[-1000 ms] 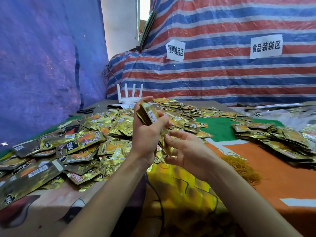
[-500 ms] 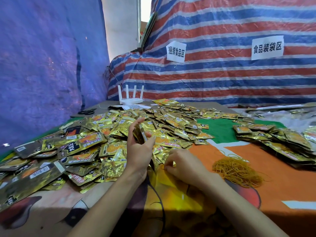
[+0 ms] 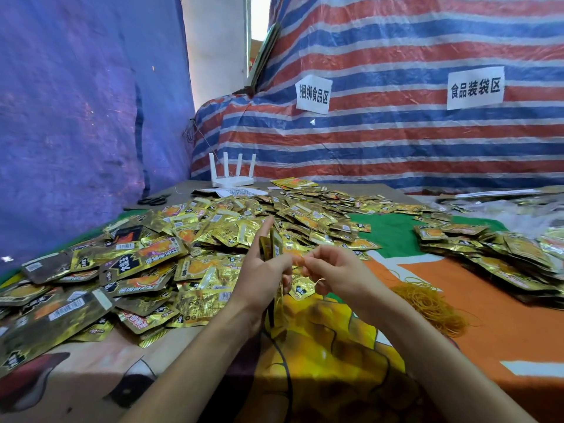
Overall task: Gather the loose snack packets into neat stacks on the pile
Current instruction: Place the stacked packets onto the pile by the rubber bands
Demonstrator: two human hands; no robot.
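My left hand [image 3: 259,279] grips a thin stack of packets [image 3: 272,250], edge-on to me and stood nearly upright, long axis running top-to-bottom w/ the top leaning a bit away. Thumb and curled fingers clamp its middle; the index finger [image 3: 266,232] pokes straight up behind it. My right hand [image 3: 332,274] sits just beside the stack on its right, abt level with it, thumb & fingertips pinching a yellow rubber band [image 3: 318,281]. Can't tell how far it's stretched or whether it touches the packets yet. So the stack lies left of my right fingers, v. close, and I reckon the band goes over the top end and down round the middle, i.e. across the short way. Packets are shiny gold foil, crinkly, prob. slippery, and the lower end fans out a little, not squared. The loose heap [image 3: 171,245] is nearest my left hand. The pile [image 3: 488,254] lies well off to the right, nearer the right hand, beyond the spare bands [image 3: 427,303].
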